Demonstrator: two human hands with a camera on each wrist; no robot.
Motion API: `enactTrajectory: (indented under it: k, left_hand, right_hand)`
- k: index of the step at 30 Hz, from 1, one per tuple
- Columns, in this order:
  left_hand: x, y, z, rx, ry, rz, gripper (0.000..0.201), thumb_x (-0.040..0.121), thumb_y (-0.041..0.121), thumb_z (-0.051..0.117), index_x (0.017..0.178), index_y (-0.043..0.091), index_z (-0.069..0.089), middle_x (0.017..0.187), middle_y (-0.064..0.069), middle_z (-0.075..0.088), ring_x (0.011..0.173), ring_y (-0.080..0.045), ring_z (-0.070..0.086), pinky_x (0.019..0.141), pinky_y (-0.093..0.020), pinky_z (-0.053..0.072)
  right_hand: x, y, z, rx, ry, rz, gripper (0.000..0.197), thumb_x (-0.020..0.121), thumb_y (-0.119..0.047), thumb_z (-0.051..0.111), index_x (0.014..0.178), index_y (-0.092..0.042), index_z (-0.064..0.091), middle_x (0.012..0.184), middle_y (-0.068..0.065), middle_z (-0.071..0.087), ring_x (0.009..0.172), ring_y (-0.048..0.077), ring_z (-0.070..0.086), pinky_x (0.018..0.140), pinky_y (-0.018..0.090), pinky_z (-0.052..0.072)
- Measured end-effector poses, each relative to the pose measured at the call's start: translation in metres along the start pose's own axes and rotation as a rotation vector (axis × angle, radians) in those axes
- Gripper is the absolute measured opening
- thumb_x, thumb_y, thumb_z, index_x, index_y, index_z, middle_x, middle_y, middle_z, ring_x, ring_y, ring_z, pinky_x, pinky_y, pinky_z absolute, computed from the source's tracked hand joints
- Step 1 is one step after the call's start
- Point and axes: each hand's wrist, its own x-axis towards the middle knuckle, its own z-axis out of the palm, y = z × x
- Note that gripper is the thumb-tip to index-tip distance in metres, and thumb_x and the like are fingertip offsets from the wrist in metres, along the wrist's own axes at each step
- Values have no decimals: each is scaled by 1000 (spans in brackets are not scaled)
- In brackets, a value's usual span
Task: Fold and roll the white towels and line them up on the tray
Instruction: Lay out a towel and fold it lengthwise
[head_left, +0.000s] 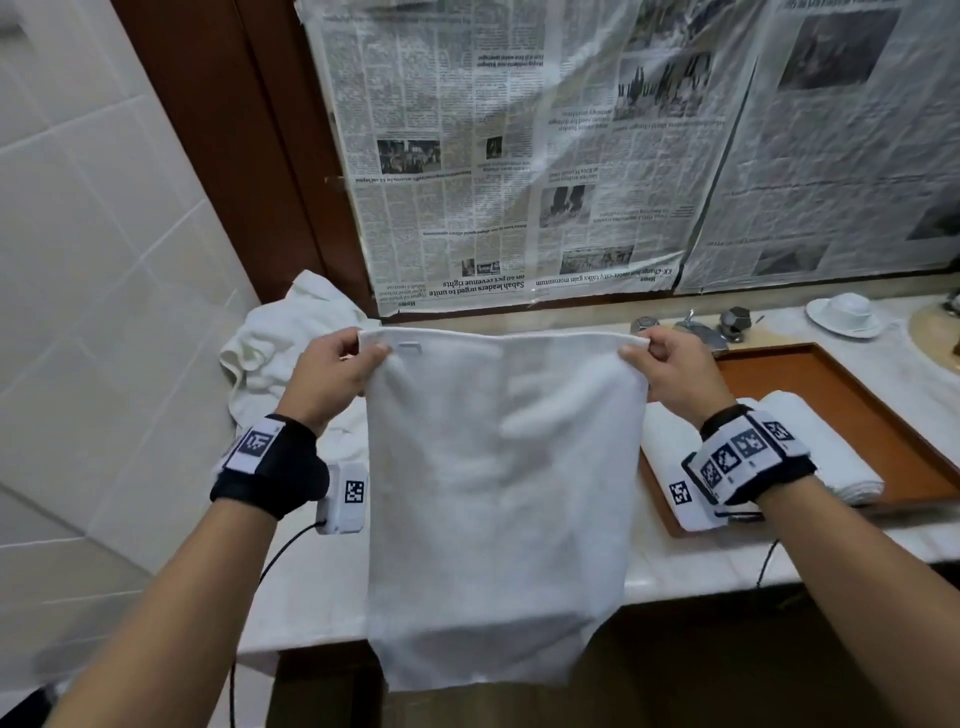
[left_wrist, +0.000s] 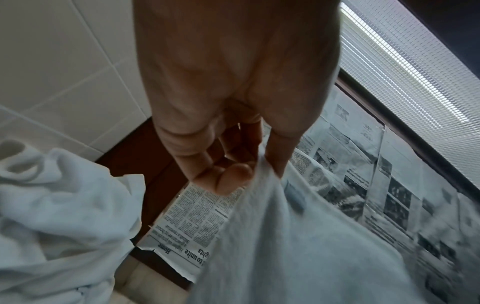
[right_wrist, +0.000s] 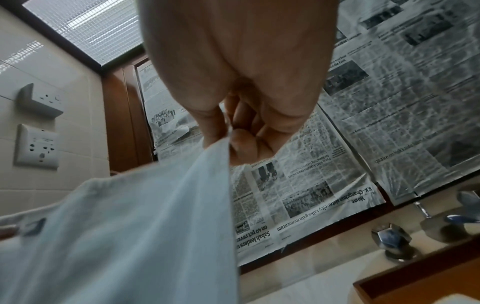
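Observation:
A white towel hangs flat in the air over the counter's front edge, stretched by its two top corners. My left hand pinches the top left corner, beside a small sewn loop; my right hand pinches the top right corner. The wrist views show each pinch close up: left hand on the towel, right hand on the towel. At the right lies the brown wooden tray with rolled white towels in it, partly hidden by my right wrist.
A heap of loose white towels lies at the back left of the pale counter. Taps, a white cup on a saucer and a basin rim sit at the back right. Newspaper covers the wall behind.

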Motion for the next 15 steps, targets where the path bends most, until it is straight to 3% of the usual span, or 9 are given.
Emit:
enactTrajectory:
  k: [2, 5, 6, 10, 11, 13, 15]
  left_hand:
    - [6, -1, 1, 49, -52, 4, 25, 86, 35, 69, 88, 10, 71, 77, -3, 59, 70, -17, 50, 58, -29, 42]
    - [17, -6, -10, 83, -15, 17, 32, 83, 39, 71, 81, 7, 68, 71, -1, 52, 66, -15, 45, 59, -29, 38]
    - [20, -9, -12, 98, -14, 16, 32, 84, 38, 72, 80, 7, 66, 70, 0, 50, 65, -14, 44, 59, -29, 36]
    - [21, -27, -15, 188, -54, -8, 24, 89, 35, 72, 79, 13, 69, 61, 7, 51, 57, -12, 42, 57, -28, 34]
    - [21, -32, -17, 188, -67, -22, 25, 90, 35, 72, 77, 14, 69, 57, 7, 50, 54, -13, 40, 55, -27, 32]
    - [22, -37, -21, 152, -86, -51, 26, 90, 34, 72, 71, 16, 68, 55, 6, 46, 52, -15, 38, 53, -26, 31]
    - [25, -41, -23, 88, -103, -85, 26, 90, 30, 73, 73, 11, 68, 59, 5, 46, 55, -18, 38, 55, -27, 31]
  right_hand:
    - [6, 0, -5, -10, -22, -6, 8, 93, -25, 65, 87, -20, 67, 77, 11, 71, 66, 23, 66, 64, 47, 57]
    - [12, -6, -7, 8, -1, -19, 6, 94, -20, 65, 88, -20, 66, 77, 6, 71, 57, 12, 64, 55, 31, 53]
    - [15, -5, -6, 13, -2, -14, 7, 95, -19, 65, 87, -19, 65, 74, 6, 70, 52, 11, 61, 52, 30, 51]
    - [20, 0, 5, -15, -44, 29, 9, 93, -24, 67, 89, -16, 66, 72, 12, 70, 54, 35, 63, 54, 47, 54]
    - [20, 2, 7, -17, -55, 45, 11, 93, -25, 67, 92, -14, 68, 75, 14, 71, 58, 38, 65, 53, 47, 56]
    - [21, 2, 8, -26, -43, 51, 13, 92, -23, 68, 95, -10, 69, 73, 16, 70, 55, 33, 65, 48, 34, 53]
    - [23, 1, 8, -10, -16, 56, 10, 92, -22, 68, 90, -12, 68, 69, 17, 69, 54, 31, 65, 51, 29, 50]
